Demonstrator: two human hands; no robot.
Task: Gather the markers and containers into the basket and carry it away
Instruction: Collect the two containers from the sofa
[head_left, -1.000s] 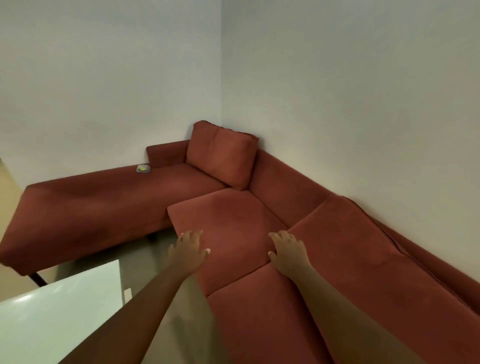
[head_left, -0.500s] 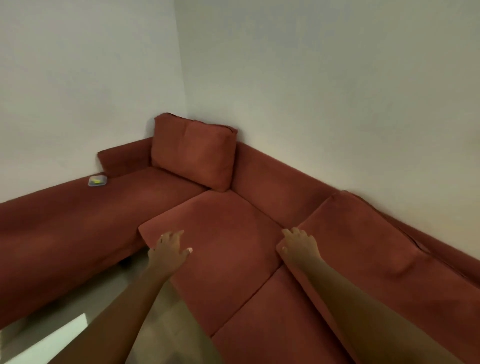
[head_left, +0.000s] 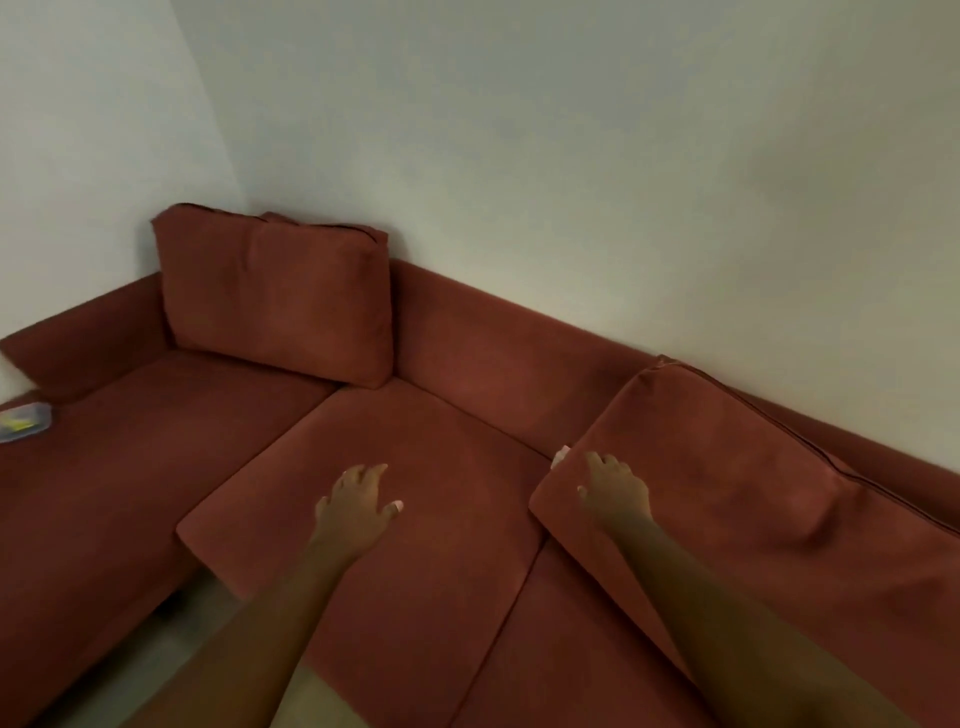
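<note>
A small flat grey-blue container (head_left: 26, 423) with something yellow in it lies on the red sofa's left wing, at the frame's left edge. No basket or marker is in view. My left hand (head_left: 358, 506) hovers with relaxed, spread fingers over the corner seat cushion (head_left: 405, 447) and holds nothing. My right hand (head_left: 608, 491) rests on the near corner of the right back cushion (head_left: 737, 467), with one fingertip reaching over its edge.
The red corner sofa (head_left: 493, 358) fills the view against two white walls. A loose back cushion (head_left: 275, 296) leans in the corner. A strip of grey floor (head_left: 150, 670) shows at the lower left.
The view has swung right and closer to the sofa, so the white table has left the frame. My right hand has reached the right cushion's corner; my left hand has moved over the seat.
</note>
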